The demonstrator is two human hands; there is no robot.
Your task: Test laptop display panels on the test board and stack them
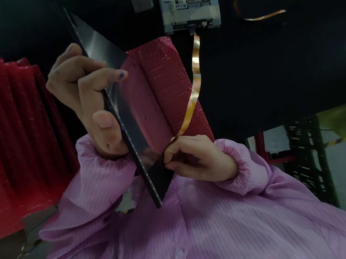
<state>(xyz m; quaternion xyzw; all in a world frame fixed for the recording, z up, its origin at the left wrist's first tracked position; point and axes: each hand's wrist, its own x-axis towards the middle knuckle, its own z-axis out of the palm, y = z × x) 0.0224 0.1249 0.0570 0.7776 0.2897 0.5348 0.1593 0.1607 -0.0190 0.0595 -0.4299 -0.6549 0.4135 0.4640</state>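
My left hand [94,98] grips a dark, glossy display panel [117,81] by its left edge and holds it tilted, with a finger over its face. At the panel's lower right edge, my right hand [198,156] pinches the end of an orange flat ribbon cable [196,83]. From there the cable runs up to a grey test board [191,12] at the top. My right fingertips hide the spot where cable and panel meet, so I cannot tell whether they are joined. Behind the panel lies a red bubble-wrap pad [166,72].
Several red bubble-wrap sleeves [9,131] stand in a row at the left. Another orange flex strip [265,16] lies on the dark table [283,70] at the right. Beyond the table's near edge there is a dark slotted crate [310,159].
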